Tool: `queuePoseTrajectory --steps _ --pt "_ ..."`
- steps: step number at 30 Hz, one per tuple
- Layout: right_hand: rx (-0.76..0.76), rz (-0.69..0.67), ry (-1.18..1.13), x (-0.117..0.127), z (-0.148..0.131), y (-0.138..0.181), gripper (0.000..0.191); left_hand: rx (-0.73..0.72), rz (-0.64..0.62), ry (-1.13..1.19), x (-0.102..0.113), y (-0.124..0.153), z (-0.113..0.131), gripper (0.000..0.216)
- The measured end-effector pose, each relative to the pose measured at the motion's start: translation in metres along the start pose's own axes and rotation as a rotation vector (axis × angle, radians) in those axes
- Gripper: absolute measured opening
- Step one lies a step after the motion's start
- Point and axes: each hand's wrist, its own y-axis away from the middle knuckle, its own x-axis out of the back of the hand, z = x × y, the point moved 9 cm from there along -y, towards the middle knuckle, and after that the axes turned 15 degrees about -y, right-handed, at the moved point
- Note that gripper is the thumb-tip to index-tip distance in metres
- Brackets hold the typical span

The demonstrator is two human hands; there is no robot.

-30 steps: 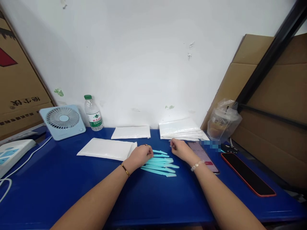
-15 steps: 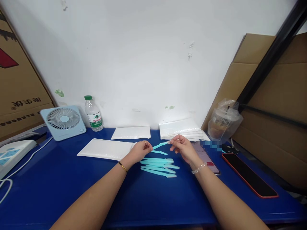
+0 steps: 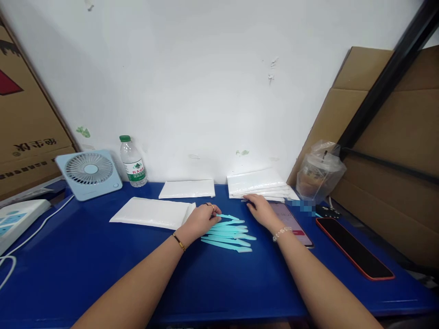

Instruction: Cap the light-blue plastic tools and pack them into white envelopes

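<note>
Several turquoise eyebrow razors [image 3: 229,242] lie side by side on the blue table, their tips pointing right. My left hand [image 3: 203,216] is at the top of this row, thumb and fingers closed on the handle end of one eyebrow razor [image 3: 235,222]. Another razor [image 3: 228,216] lies just beyond it. My right hand [image 3: 262,210] is low over the table in front of the stacked white packets [image 3: 257,183]. A small clear piece [image 3: 244,200] shows at its fingertips; its kind is hard to make out.
A white padded envelope [image 3: 151,214] lies left of my left hand, and another white packet [image 3: 187,188] is by the wall. Two phones, one lit [image 3: 291,224] and one dark with a red case [image 3: 355,249], lie right. A fan [image 3: 91,176], bottle [image 3: 133,164] and bagged drink [image 3: 317,176] stand behind.
My left hand has lowered the razor it held up onto the row. My right hand has come away from that razor's tip, and its fingers now point toward the packet stack.
</note>
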Motion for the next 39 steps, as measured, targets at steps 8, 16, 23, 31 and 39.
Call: queuePoseTrajectory --steps 8,16,23,31,39 --pt "-0.139 -0.132 0.036 -0.011 0.008 0.001 0.009 0.042 0.072 -0.264 0.002 -0.005 -0.007 0.011" --pt "-0.271 -0.281 -0.327 -0.011 0.008 0.016 0.019 0.043 0.103 -0.227 0.003 -0.008 -0.009 0.010" --pt "-0.145 -0.259 -0.307 -0.022 -0.006 0.013 0.019 0.038 0.098 -0.229 0.003 -0.009 -0.008 0.011" --pt "-0.099 -0.309 -0.307 -0.038 -0.029 0.014 0.023 -0.050 0.090 -0.148 -0.010 -0.014 0.003 0.016" --pt "0.093 -0.589 -0.009 -0.038 -0.079 0.044 0.091 -0.222 -0.055 -0.291 -0.001 0.018 0.023 0.078"
